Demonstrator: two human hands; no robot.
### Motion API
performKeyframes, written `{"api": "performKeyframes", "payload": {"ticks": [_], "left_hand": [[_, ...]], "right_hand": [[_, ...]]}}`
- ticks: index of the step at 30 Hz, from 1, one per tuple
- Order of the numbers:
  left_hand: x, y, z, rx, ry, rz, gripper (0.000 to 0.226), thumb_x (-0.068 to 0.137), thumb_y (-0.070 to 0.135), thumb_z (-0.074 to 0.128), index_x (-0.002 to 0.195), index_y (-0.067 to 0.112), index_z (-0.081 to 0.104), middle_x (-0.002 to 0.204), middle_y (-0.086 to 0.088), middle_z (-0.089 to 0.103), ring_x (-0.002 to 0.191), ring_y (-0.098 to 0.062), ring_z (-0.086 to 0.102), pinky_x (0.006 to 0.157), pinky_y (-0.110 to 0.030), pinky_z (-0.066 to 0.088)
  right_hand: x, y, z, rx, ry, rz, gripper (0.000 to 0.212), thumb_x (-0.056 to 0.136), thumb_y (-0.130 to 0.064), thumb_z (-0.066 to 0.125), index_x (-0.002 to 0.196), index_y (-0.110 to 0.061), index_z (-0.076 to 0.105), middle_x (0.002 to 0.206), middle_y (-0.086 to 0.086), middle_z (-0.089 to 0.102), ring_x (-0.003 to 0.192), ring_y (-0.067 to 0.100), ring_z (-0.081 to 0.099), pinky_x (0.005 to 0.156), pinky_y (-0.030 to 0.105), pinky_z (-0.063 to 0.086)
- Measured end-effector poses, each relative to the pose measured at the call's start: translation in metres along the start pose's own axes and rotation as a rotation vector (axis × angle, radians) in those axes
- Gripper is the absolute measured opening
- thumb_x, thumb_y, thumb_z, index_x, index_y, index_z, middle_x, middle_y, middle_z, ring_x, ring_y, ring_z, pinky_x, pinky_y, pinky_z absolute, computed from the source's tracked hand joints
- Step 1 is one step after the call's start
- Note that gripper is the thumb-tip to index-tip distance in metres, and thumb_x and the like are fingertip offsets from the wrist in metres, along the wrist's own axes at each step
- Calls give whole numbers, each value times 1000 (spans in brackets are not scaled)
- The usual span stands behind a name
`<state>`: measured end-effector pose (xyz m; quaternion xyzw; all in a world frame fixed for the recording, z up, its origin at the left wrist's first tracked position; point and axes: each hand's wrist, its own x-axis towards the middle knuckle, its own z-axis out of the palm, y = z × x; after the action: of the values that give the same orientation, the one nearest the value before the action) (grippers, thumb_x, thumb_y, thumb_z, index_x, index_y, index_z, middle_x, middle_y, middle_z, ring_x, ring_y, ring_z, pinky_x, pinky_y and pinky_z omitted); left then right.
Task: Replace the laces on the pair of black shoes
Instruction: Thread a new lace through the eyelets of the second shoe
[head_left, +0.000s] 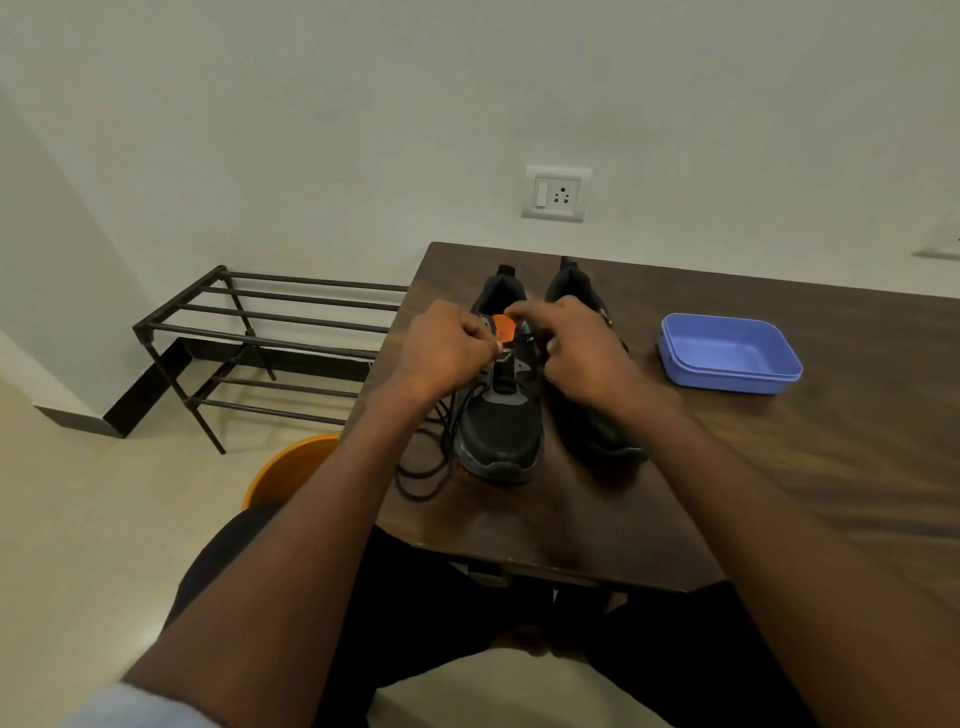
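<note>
Standing side by side on the brown tabletop (779, 493), toes toward the person, are two black shoes; over the left shoe (501, 415) the left hand (447, 348) pinches its black lace (431, 457), while the right hand (576, 348), fingers curled, works at the eyelets, its grip unclear.

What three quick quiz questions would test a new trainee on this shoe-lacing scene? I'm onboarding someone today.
1. True or false: both hands work at the left shoe.
2. Where does the loose black lace trail? A) in the blue container B) over the table's left edge C) across the right shoe
3. What colour shows on the worked shoe's tongue?

Key: 1 true; 2 B; 3 orange.
</note>
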<state>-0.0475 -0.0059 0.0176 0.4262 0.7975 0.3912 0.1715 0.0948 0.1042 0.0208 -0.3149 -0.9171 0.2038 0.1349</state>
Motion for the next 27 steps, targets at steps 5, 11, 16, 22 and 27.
{"api": "performKeyframes", "payload": {"ticks": [5,11,16,22,27], "left_hand": [[1,-6,16,155,27,75,10,95,24,73,92,23,82,86,10,76,66,0,63,50,-6,44],[1,-11,35,238,-54,71,12,96,25,68,92,27,79,85,7,73,78,-9,69,75,-35,63],[6,-12,34,334,-96,103,12,99,26,66,104,27,76,95,4,73,85,-11,68,82,-36,62],[15,-11,29,315,-236,115,12,99,27,67,103,35,75,98,8,73,86,-8,68,85,-37,60],[16,-9,31,393,-228,108,14,96,28,68,106,37,73,103,5,70,90,-15,66,83,-40,59]], "right_hand": [[0,12,22,-174,-134,-57,56,94,-9,65,143,-36,54,122,3,55,110,25,56,89,40,49],[-2,16,22,-102,10,-47,36,92,-3,66,121,-24,65,114,4,70,105,24,65,91,41,54],[-1,22,22,-38,38,2,34,91,-6,71,117,-28,67,111,1,70,101,18,65,88,34,52],[-1,25,23,24,83,36,26,91,-5,71,108,-25,69,99,0,70,95,18,67,87,36,56],[-1,22,23,28,102,42,22,91,-5,71,103,-24,71,91,-4,70,89,12,66,87,31,54]]}}
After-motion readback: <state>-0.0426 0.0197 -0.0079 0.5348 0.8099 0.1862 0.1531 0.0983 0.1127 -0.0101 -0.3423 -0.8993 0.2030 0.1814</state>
